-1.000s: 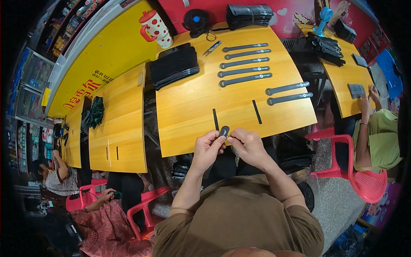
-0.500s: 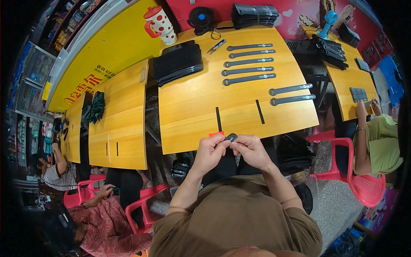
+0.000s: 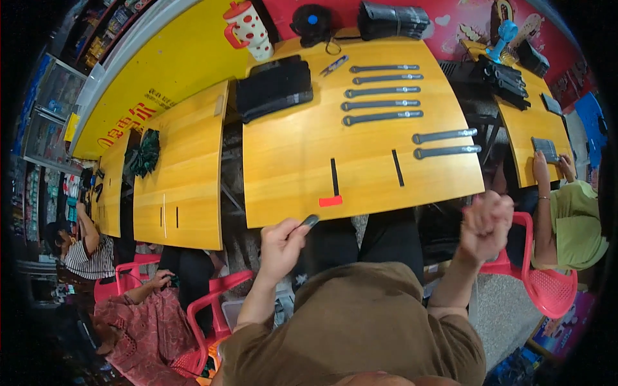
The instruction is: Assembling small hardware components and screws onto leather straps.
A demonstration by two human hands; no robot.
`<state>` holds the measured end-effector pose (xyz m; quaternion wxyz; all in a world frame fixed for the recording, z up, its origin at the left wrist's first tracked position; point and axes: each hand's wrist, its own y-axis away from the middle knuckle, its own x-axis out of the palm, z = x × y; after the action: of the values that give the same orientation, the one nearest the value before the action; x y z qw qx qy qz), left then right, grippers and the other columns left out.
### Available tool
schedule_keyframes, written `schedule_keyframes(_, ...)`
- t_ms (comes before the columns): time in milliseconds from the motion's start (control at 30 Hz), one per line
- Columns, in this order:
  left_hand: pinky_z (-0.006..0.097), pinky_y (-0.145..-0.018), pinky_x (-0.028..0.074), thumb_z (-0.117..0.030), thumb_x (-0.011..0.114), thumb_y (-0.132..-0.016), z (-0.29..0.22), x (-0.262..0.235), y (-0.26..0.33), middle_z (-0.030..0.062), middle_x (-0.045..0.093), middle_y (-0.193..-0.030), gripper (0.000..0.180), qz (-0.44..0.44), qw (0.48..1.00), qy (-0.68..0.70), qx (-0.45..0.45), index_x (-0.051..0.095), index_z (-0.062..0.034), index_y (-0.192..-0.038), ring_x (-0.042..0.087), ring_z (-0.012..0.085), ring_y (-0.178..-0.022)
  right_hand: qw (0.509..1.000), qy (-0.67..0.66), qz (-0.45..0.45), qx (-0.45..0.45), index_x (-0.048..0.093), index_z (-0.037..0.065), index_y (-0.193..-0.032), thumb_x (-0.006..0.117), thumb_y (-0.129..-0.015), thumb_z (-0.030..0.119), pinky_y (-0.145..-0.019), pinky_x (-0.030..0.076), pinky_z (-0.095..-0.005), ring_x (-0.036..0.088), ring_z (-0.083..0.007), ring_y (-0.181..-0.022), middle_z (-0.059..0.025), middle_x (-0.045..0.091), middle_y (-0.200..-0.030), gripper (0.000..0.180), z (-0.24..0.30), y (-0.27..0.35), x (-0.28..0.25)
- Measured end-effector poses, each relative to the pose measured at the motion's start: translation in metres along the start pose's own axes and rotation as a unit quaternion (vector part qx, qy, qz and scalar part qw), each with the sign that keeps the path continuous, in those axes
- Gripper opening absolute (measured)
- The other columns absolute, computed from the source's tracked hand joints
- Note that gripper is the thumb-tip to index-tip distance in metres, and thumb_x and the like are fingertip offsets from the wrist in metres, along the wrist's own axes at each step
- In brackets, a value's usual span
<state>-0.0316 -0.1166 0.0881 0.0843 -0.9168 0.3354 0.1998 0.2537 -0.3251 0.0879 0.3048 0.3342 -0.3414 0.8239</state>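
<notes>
My left hand (image 3: 280,249) is closed around a dark grey strap (image 3: 310,222), whose rounded end pokes out past the thumb just off the table's near edge. Well to the right, my right hand (image 3: 486,225) is raised beyond the table's near right corner; its fingers look curled but are smeared by motion, and I cannot see whether anything is in them. Several grey straps (image 3: 385,92) with looped ends lie in a column on the table (image 3: 290,161). Two more straps (image 3: 445,153) lie nearer, to their right. A red piece (image 3: 331,201) sits by the front edge.
Two black strips (image 3: 334,177) mark the tabletop. Farther back are a black stack (image 3: 273,90), thread snips (image 3: 335,65), a strap bundle (image 3: 394,20), a black fan (image 3: 311,24) and a dotted tumbler (image 3: 248,31). Co-workers sit left and right on pink chairs (image 3: 553,283).
My hands, together on the strap before, have parted: the left moved left and down with it, the right swung far right. The red piece now shows fully. The view has shifted slightly.
</notes>
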Motion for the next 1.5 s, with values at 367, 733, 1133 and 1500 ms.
schedule_keyframes(367,0.023,-0.051,0.043,-0.005,0.06,-0.093,-0.03,0.046,-0.013,0.0056,0.062,-0.068,0.014,-0.013,0.994,0.098,0.043,0.065,0.0022,-0.103,0.056,0.0091,-0.055,0.821,0.533,0.131,-0.154,0.064,-0.001,-0.109,0.071,-0.074,-0.009,-0.052,0.045,-0.0272,0.057,-0.0194,-0.06,-0.0113,0.06,-0.077,0.036,-0.124,0.023,0.08)
schedule_keyframes(733,0.022,-0.047,0.042,-0.005,0.057,-0.095,-0.021,0.062,-0.016,0.0028,0.062,-0.065,0.013,-0.01,0.983,0.181,0.011,0.065,0.0022,-0.101,0.053,0.0066,-0.051,0.69,0.637,0.163,-0.301,0.067,-0.004,-0.096,0.068,-0.068,-0.005,-0.046,0.045,-0.0274,0.058,-0.02,-0.057,-0.0112,0.059,-0.079,0.029,-0.136,0.022,0.071)
schedule_keyframes(1133,0.02,-0.055,0.046,-0.016,0.056,-0.098,0.004,0.04,-0.032,0.0021,0.066,-0.077,0.018,0.114,0.909,0.379,-0.127,0.067,-0.002,-0.094,0.059,0.0055,-0.066,0.663,0.627,0.303,-0.274,0.062,0.001,-0.095,0.071,-0.067,0.0,-0.047,0.044,-0.0347,0.059,-0.0261,-0.061,-0.0128,0.058,-0.081,0.03,-0.145,0.016,0.071)
schedule_keyframes(1500,0.02,-0.047,0.038,-0.016,0.053,-0.1,0.025,0.052,-0.034,-0.0013,0.057,-0.065,0.025,0.062,0.885,0.458,-0.053,0.065,-0.0024,-0.083,0.049,0.004,-0.053,0.612,0.597,0.461,-0.237,0.058,-0.002,-0.09,0.064,-0.07,-0.002,-0.046,0.041,-0.0343,0.058,-0.0239,-0.058,-0.0134,0.058,-0.082,0.021,-0.147,-0.006,0.085)
